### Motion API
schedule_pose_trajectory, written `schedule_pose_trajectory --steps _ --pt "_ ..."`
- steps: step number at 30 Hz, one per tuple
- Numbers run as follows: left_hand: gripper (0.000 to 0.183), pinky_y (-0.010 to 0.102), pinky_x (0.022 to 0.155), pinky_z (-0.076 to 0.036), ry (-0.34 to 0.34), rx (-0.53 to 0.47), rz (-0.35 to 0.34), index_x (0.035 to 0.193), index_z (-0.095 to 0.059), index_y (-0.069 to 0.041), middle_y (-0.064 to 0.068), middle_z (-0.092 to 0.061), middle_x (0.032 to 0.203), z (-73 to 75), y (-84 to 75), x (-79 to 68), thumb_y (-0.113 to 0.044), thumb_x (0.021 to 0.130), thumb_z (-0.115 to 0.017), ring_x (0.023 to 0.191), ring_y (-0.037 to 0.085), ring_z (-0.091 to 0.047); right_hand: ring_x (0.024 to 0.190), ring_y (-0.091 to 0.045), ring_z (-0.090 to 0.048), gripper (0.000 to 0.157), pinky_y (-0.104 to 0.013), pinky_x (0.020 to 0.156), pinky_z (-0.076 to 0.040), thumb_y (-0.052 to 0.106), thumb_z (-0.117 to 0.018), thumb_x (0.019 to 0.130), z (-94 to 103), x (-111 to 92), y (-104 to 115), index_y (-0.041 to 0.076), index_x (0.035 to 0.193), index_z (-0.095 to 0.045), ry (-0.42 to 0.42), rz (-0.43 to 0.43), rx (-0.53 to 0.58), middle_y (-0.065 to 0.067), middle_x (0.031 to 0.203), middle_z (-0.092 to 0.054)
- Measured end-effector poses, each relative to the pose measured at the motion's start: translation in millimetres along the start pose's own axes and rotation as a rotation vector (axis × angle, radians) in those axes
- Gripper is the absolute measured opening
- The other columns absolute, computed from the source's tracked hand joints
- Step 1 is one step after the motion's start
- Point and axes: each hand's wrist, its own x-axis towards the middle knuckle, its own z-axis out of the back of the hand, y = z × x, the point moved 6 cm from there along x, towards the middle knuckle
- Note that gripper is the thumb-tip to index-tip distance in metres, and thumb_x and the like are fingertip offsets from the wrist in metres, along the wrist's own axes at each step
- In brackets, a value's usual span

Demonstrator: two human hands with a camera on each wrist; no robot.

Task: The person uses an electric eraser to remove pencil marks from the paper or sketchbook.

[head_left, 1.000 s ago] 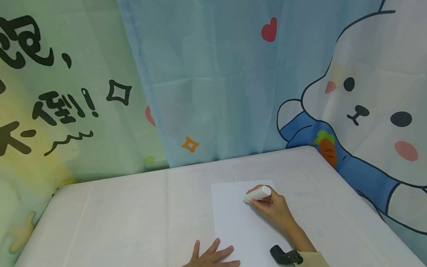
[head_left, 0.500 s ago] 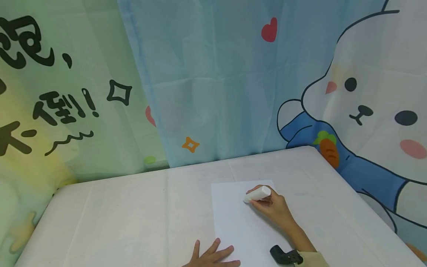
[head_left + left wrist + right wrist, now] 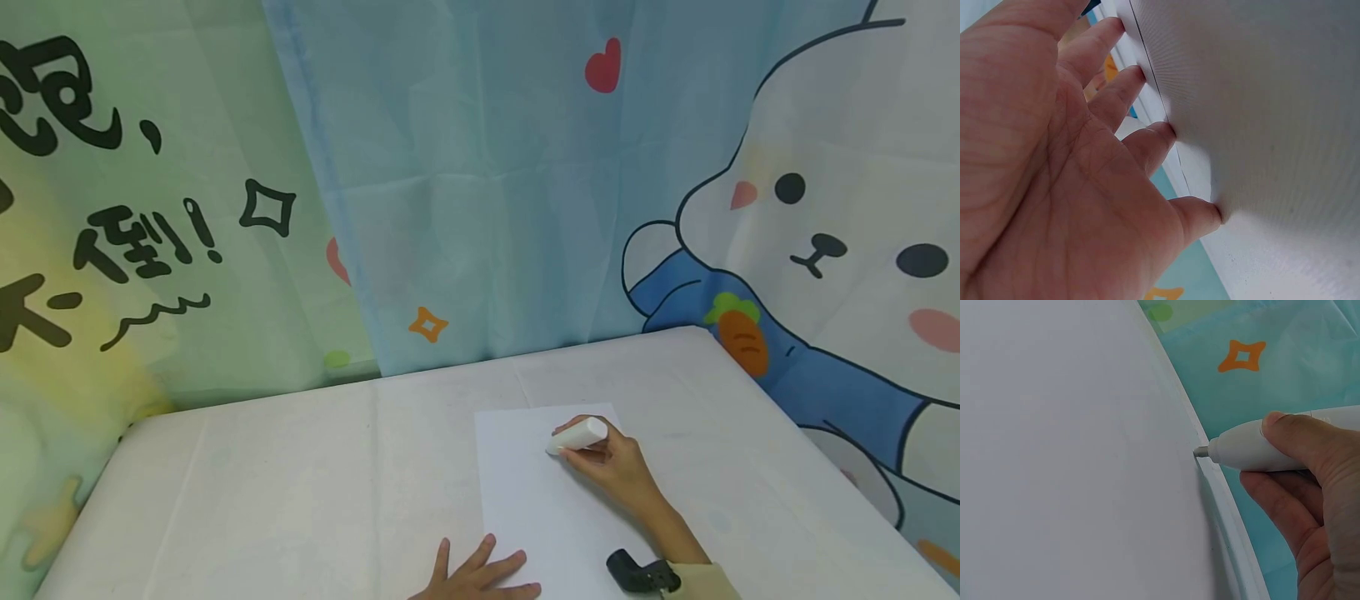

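Note:
A thick white pen (image 3: 581,435) with a short grey tip is pinched in my right hand (image 3: 624,477), between the thumb and the fingers. It is held at a low slant, its tip down at the sheet of white paper (image 3: 517,492). In the right wrist view the tip of the pen (image 3: 1247,447) meets the white surface. My left hand (image 3: 476,579) has its fingers spread near the paper's lower left, and its fingertips rest on the surface. The left wrist view shows this hand (image 3: 1085,187) with its palm raised and nothing in it.
The paper lies on a white-covered table (image 3: 285,500). A black wrist mount (image 3: 641,575) sits at my right wrist, over the paper's lower right. Behind the table's back edge hangs a printed curtain (image 3: 480,208) with a cartoon animal at the right.
Both hands and the pen stay in nearly the same place. The curtain at the right has shifted a little in its folds.

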Motion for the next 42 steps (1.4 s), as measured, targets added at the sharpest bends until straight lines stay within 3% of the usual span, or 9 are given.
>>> schedule_pose_trajectory --steps 12,26,42 --pt "0.053 0.075 0.102 -0.018 -0.001 -0.026 0.018 0.143 -0.042 -0.05 -0.019 -0.03 0.156 -1.1 1.2 1.8 -0.057 0.092 -0.054 0.147 0.03 -0.022 0.096 0.006 -0.063 0.043 -0.013 0.074 -0.052 -0.025 -0.073 0.067 -3.0 1.3 2.4 -0.013 0.105 -0.058 0.008 -0.005 0.005 -0.028 0.092 -0.067" --pt "0.052 0.075 0.1 -0.022 -0.029 0.009 0.0 0.143 -0.043 -0.049 -0.018 -0.032 0.156 -1.8 0.7 2.5 -0.054 0.092 -0.055 0.146 0.029 -0.026 0.097 0.003 -0.064 0.046 -0.013 0.075 -0.051 -0.027 -0.072 0.065 -3.2 0.3 -3.3 -0.013 0.106 -0.058 0.009 0.03 0.01 -0.024 0.095 -0.069" --pt "0.053 0.075 0.101 -0.021 -0.034 0.012 0.0 0.143 -0.042 -0.051 -0.019 -0.032 0.155 -2.3 2.2 4.0 -0.057 0.092 -0.054 0.146 0.029 -0.027 0.097 0.003 -0.064 0.043 -0.013 0.075 -0.051 -0.023 -0.073 0.069 -3.1 1.0 -0.8 -0.011 0.108 -0.059 0.024 -0.024 -0.008 -0.028 0.095 -0.068"
